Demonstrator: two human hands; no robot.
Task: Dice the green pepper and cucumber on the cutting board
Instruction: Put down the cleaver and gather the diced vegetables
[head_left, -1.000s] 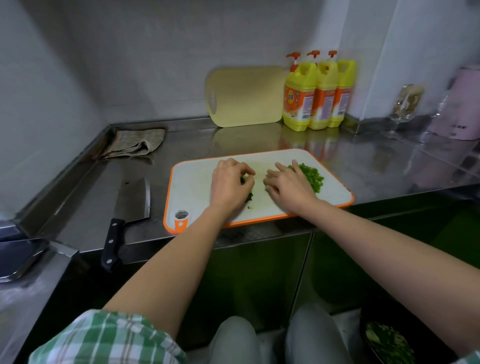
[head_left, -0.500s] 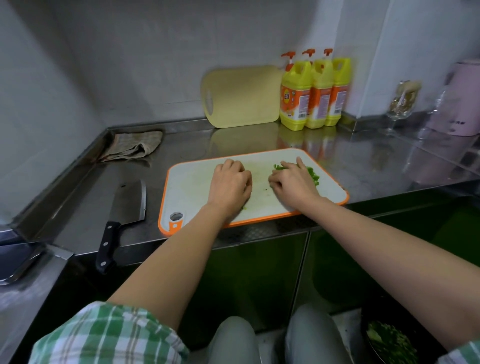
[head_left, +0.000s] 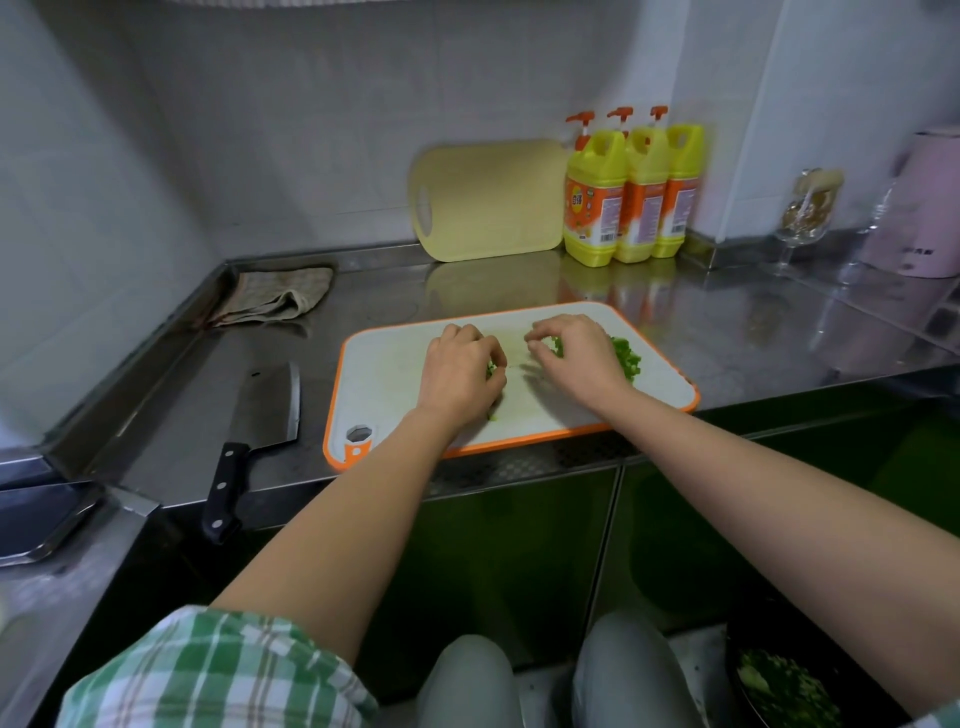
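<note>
A white cutting board (head_left: 395, 364) with an orange rim lies on the steel counter. Diced green pieces (head_left: 627, 359) are heaped at its right side. My left hand (head_left: 460, 371) rests curled on the middle of the board, with a few green bits under its fingers. My right hand (head_left: 576, 356) is cupped over the heap, fingertips pinching some green pieces. The cleaver (head_left: 262, 421) with a black handle lies on the counter left of the board, held by neither hand.
A yellow board (head_left: 488, 200) leans on the back wall beside three yellow detergent bottles (head_left: 631, 197). A folded cloth (head_left: 275, 299) lies at the back left. A wine glass (head_left: 808, 218) and a pink appliance (head_left: 919, 208) stand at the right. A dark bowl (head_left: 779, 686) of chopped greens sits on the floor.
Both hands have moved slightly apart and up the board, still gathering green pieces. The cleaver stays where it was.
</note>
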